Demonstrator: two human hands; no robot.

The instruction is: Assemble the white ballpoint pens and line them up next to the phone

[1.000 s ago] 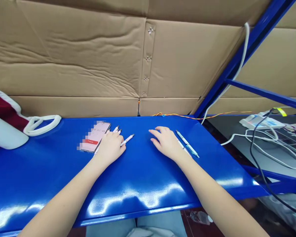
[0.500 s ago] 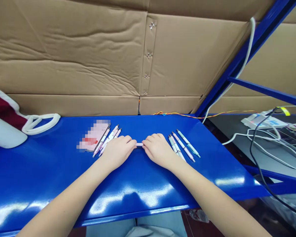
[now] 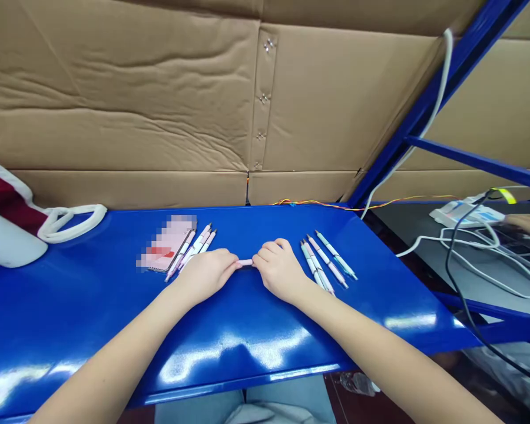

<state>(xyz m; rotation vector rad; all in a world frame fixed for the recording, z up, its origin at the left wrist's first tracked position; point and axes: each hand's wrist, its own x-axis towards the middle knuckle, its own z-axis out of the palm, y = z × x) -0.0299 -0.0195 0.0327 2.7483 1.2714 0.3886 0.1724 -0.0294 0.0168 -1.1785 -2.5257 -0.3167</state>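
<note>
Pink plastic pen barrel (image 3: 245,262) lying crosswise at mid-length of the blue bench (image 3: 70,306), only its midsection showing, both ends hidden behind fingers. Left grip (image 3: 205,274) closed at 9 o'clock of the barrel, right grip (image 3: 279,270) closed at 3 o'clock, fingertips of both bearing on it from opposite sides; firmness of hold not determinable from this view. Handling assessment: judged light, stiff and smooth, liable to roll or slip on glossy enamel; best purchase along the barrel between thumb and fingers. Loose pink-and-white pens (image 3: 198,242) at 10 o'clock, touching or just beside a smartphone (image 3: 168,244) with obscured screen. Second pen group (image 3: 324,262) at 3 o'clock, just past the right grip. Another person's hand (image 3: 525,225) far out at 3 o'clock, off the bench, near a white electrical unit (image 3: 463,215). Versus half a second earlier: less of the barrel exposed, other person's hand further into view, both pen groups unmoved.
</note>
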